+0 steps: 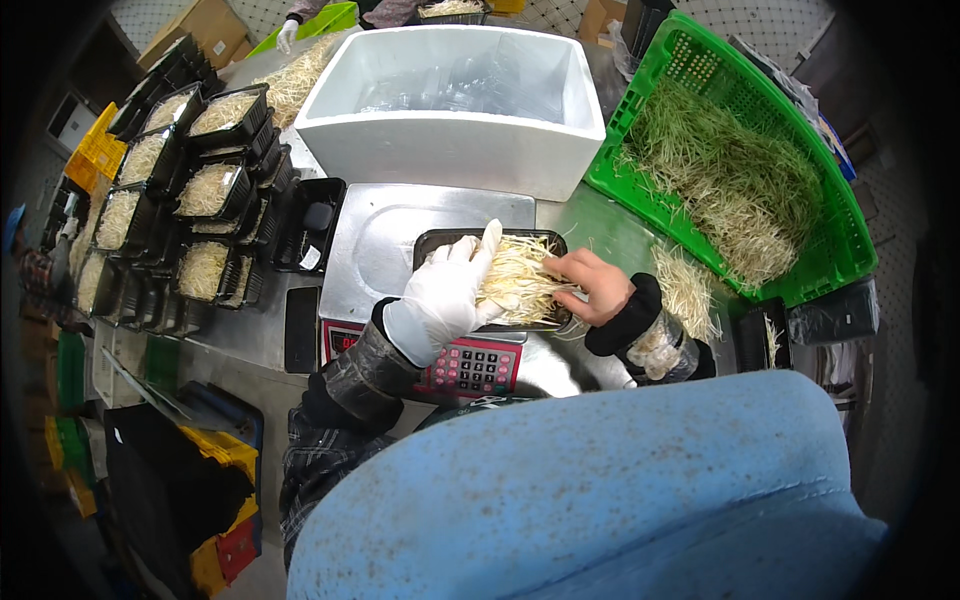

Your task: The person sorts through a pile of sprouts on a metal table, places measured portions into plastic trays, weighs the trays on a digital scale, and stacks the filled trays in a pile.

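A black plastic tray (pixel 430 241) full of bean sprouts (pixel 517 281) rests on the steel platform of a digital scale (pixel 367 225). My left hand (pixel 450 289), in a white glove, lies over the left part of the sprouts with its fingers spread and the thumb near the tray's front edge. My bare right hand (pixel 592 283) pinches sprouts at the tray's right side between thumb and fingers. Right of the tray, a loose pile of sprouts (pixel 682 292) lies on the metal table. Red digits show on the scale's keypad panel (pixel 469 369).
Behind the scale stands a white foam box (pixel 450 150) holding clear plastic pieces. A green crate (pixel 840 225) with sprouts is at right. Stacked filled trays (pixel 206 191), an empty black tray (pixel 309 225) and a dark phone-like slab (pixel 301 330) are at left. A co-worker's gloved hand (pixel 287 36) shows beyond.
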Available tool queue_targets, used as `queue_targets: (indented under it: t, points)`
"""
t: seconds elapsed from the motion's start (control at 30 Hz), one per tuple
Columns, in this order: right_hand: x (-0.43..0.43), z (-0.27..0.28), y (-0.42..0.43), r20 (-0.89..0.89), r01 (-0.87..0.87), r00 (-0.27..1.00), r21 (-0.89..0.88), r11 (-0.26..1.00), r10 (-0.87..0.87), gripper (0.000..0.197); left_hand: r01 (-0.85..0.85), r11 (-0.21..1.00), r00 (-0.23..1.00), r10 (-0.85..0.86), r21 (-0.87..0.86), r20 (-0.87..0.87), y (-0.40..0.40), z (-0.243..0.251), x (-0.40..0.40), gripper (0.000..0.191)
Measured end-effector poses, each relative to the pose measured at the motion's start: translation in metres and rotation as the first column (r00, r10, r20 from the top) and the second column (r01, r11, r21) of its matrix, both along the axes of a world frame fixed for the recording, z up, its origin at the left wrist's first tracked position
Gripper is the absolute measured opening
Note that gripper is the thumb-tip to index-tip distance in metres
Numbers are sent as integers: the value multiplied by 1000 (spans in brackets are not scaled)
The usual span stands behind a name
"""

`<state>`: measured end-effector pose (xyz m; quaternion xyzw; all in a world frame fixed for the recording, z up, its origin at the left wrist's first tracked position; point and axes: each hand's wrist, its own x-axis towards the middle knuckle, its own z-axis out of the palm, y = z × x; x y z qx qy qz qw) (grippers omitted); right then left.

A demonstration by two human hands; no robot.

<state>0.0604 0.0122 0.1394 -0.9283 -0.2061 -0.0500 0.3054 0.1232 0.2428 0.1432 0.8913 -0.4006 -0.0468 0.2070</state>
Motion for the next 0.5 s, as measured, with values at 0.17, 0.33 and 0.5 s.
queue_targets:
  t: [0.17, 0.33, 0.5]
  points:
    - [-11, 8, -36, 40, 59, 997, 122, 991, -64, 15, -13, 999, 1000, 12, -43, -12, 4, -1, -4, 82]
    - [-15, 70, -37, -46, 96, 995, 363, 927, -85, 17, -64, 997, 987, 68, -32, 146, 7, 4, -5, 73]
    - [7, 59, 13, 19, 34, 998, 527, 849, -52, 17, -66, 886, 968, 170, -459, 187, 38, -19, 7, 54]
